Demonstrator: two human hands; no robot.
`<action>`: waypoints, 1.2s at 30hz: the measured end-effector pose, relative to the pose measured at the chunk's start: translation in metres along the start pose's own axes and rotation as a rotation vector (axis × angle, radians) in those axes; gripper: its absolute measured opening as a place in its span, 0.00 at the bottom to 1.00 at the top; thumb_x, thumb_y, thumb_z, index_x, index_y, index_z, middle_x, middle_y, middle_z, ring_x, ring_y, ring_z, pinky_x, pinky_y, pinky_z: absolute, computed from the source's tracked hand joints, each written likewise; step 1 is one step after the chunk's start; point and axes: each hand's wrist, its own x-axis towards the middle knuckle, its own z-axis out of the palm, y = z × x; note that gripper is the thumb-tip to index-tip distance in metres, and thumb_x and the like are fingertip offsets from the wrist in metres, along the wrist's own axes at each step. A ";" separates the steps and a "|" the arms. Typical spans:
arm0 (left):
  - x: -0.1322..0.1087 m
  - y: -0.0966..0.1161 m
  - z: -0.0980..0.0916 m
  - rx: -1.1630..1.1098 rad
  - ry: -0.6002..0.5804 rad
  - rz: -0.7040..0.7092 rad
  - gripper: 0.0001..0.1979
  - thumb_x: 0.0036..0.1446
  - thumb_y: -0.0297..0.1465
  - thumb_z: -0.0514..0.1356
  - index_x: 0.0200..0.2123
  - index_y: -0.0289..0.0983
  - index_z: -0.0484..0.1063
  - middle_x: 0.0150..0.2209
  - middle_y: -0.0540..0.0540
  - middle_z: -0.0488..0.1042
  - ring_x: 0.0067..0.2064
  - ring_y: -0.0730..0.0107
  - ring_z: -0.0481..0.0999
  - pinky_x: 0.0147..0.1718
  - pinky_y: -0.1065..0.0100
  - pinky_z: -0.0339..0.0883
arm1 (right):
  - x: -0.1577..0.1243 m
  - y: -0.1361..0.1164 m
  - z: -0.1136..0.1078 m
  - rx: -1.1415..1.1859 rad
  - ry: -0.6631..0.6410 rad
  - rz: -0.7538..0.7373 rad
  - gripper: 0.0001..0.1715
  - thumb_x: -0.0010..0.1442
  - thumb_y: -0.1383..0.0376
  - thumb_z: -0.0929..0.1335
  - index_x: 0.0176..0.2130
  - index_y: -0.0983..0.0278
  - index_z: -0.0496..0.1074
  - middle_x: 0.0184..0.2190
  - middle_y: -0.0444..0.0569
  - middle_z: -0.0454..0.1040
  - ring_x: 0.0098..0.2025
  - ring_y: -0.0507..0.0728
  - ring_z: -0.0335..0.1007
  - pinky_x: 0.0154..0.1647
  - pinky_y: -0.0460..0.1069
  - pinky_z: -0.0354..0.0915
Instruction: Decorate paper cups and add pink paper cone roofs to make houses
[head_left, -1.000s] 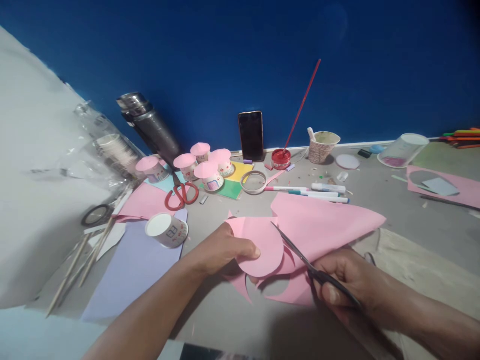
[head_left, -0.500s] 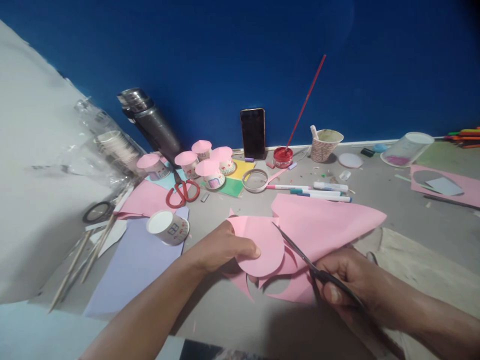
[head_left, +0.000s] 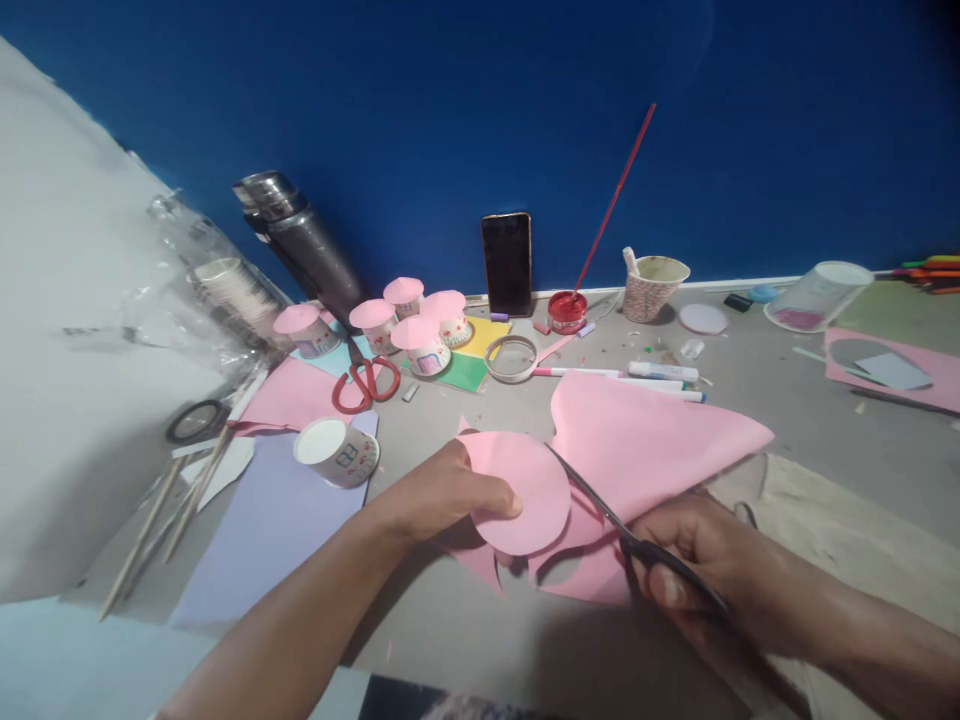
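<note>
My left hand (head_left: pixel 439 492) pinches a round pink paper piece (head_left: pixel 525 492), thumb on top, where it joins a larger pink sheet (head_left: pixel 645 440). My right hand (head_left: pixel 709 565) is closed on the handles of black scissors (head_left: pixel 600 508). Their blades lie in the sheet at the circle's right edge. The sheet has curved cut-outs along its near edge and rises off the grey tabletop (head_left: pixel 465 640).
A paper cup (head_left: pixel 337 452) lies on its side on a lilac sheet (head_left: pixel 262 530). Red scissors (head_left: pixel 364 382), several pink-topped cups (head_left: pixel 420 345), a flask (head_left: pixel 300 245), a phone (head_left: pixel 507 262), a red paint pot (head_left: pixel 565 310), markers (head_left: pixel 652 372) and wooden sticks (head_left: pixel 154 530) lie around.
The scissor blades have advanced a little along the circle's edge, and the big sheet's far edge has lifted and curled more. Both hands stay almost in place.
</note>
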 end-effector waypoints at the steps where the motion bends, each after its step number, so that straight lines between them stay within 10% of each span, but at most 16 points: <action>1: 0.000 0.000 0.000 0.000 -0.006 0.000 0.08 0.35 0.28 0.70 0.25 0.33 0.80 0.26 0.45 0.77 0.29 0.65 0.72 0.30 0.65 0.64 | 0.000 0.000 0.000 -0.003 0.004 -0.003 0.38 0.47 0.33 0.76 0.25 0.64 0.69 0.16 0.41 0.66 0.19 0.48 0.54 0.21 0.45 0.44; 36: 0.000 -0.002 0.000 0.082 0.022 0.099 0.12 0.50 0.37 0.69 0.31 0.32 0.81 0.27 0.44 0.79 0.31 0.61 0.75 0.31 0.65 0.67 | 0.000 -0.002 0.000 -0.019 -0.013 -0.023 0.37 0.50 0.33 0.75 0.25 0.63 0.69 0.16 0.41 0.67 0.19 0.48 0.54 0.21 0.45 0.45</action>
